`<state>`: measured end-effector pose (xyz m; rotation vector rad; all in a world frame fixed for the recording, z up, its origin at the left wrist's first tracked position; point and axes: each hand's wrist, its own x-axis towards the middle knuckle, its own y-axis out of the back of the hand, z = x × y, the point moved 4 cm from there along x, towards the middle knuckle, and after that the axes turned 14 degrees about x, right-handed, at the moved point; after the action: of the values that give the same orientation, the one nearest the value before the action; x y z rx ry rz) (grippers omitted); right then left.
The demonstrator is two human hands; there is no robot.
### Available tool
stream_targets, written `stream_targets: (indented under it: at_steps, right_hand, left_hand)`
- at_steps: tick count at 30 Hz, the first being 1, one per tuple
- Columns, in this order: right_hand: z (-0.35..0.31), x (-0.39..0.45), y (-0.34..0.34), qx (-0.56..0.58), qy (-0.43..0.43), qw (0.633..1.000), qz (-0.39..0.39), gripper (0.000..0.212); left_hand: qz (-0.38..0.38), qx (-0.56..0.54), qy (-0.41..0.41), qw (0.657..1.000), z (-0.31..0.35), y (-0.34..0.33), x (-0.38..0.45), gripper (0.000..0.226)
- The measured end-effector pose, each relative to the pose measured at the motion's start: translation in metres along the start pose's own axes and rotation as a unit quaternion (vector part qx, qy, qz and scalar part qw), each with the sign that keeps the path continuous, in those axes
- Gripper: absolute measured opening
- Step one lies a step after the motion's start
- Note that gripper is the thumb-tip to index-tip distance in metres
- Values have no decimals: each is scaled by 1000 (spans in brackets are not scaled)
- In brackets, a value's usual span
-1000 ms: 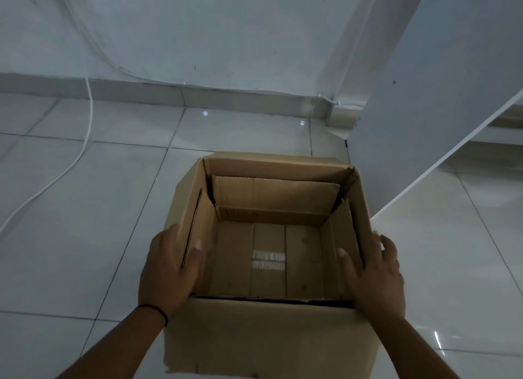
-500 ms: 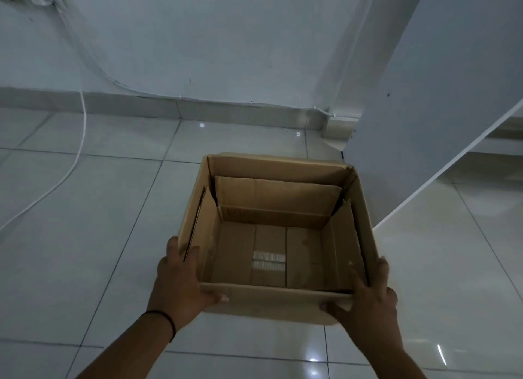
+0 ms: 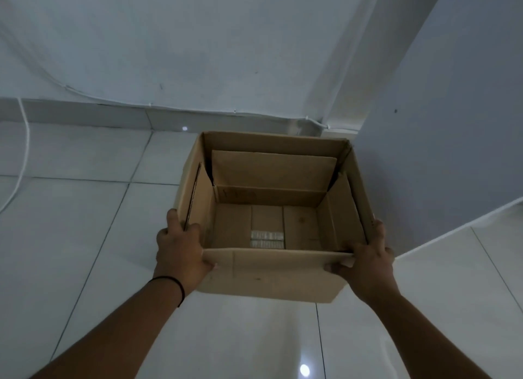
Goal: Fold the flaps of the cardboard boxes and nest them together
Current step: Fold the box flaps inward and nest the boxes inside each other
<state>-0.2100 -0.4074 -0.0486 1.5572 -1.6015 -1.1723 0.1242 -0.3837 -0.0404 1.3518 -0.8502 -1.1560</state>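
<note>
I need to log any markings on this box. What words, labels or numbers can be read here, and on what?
None can be read.
Pale label on the inside floor of the cardboard box: two rows of print, too blurred to read.
Faint dark marks on the inner far wall: maybe handwriting, illegible.
The left hand and right hand bear no text.

Plain brown cardboard box [image 3: 271, 274], glossy white floor tiles [image 3: 70, 237], black wristband [image 3: 177, 286].
</note>
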Motion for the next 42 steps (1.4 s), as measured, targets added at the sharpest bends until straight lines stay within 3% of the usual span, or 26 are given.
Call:
stream_targets:
  at_steps: [21,32,39,42]
  right_hand:
    - [-30,142,0,3,-29,999,33,46]
    - [-42,213,12,27,32,998,44,44]
    - [-41,225,13,32,36,999,18,50]
    - [-39,229,14,18,34,999,-4,64]
  left_hand:
    - [16,2,4,1000,36,21,150,61]
    - [14,-7,35,999,60,32,206,59]
    - [22,-7,32,999,63,30,211,59]
    - [21,-7,37,999,63,28,213,56]
